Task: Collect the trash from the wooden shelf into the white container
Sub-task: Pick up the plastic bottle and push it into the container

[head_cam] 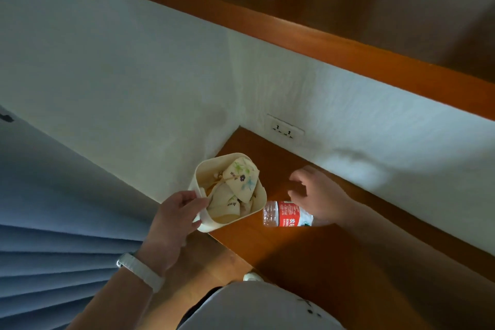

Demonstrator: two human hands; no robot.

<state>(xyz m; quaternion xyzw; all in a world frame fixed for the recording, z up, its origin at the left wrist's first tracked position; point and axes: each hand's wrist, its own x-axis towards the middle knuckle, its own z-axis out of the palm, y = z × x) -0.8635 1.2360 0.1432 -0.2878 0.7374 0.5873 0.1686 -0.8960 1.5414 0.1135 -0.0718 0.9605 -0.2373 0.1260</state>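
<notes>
A white textured wall (pixel 375 120) is running diagonally across the view, meeting a second white wall (pixel 120 75) at an inside corner. A white double power socket (pixel 284 130) is sitting low on the textured wall, just above the wooden surface below it. An upper wooden ledge (pixel 348 43) is jutting out over the wall, its top catching a dull reflection, with a pale object at its far edge, too cropped to identify. Blue-grey pleated curtain fabric (pixel 53 262) is hanging at the lower left. The light is looking dim, with a soft bright patch glowing on the wall at the right.
</notes>
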